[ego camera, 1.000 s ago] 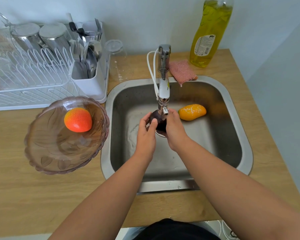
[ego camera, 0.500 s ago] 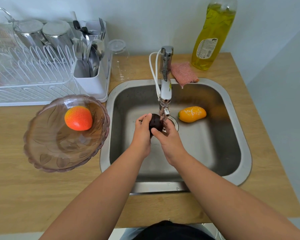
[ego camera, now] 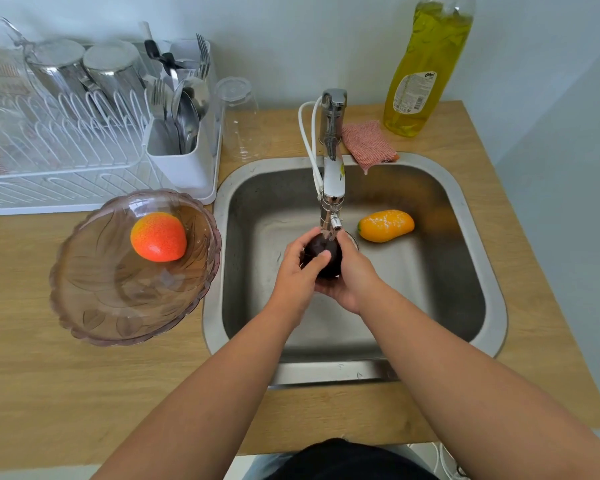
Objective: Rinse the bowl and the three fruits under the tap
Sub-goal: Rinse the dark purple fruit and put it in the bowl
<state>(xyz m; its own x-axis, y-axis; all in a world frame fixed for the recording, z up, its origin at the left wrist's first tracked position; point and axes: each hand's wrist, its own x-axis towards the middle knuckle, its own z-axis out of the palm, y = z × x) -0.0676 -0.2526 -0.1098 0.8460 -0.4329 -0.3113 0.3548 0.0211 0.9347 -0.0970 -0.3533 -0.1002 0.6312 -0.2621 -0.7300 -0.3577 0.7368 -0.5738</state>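
Bare forearms, no sleeves; black top [ego camera: 343, 459], blue trousers [ego camera: 264, 465].

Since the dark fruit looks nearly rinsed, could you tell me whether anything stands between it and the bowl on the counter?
Nothing visible does. Both hands grip the dark fruit under the tap; the bowl lies to its left, past the sink's rim, holding only the red-orange fruit.

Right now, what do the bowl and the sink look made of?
The bowl: probably tinted glass or clear plastic, glossy; the counter's wood grain shows through it, and leaf patterns look moulded in, with a scalloped rim. The sink: apparently stainless steel, brushed; grey, with soft dull reflections.
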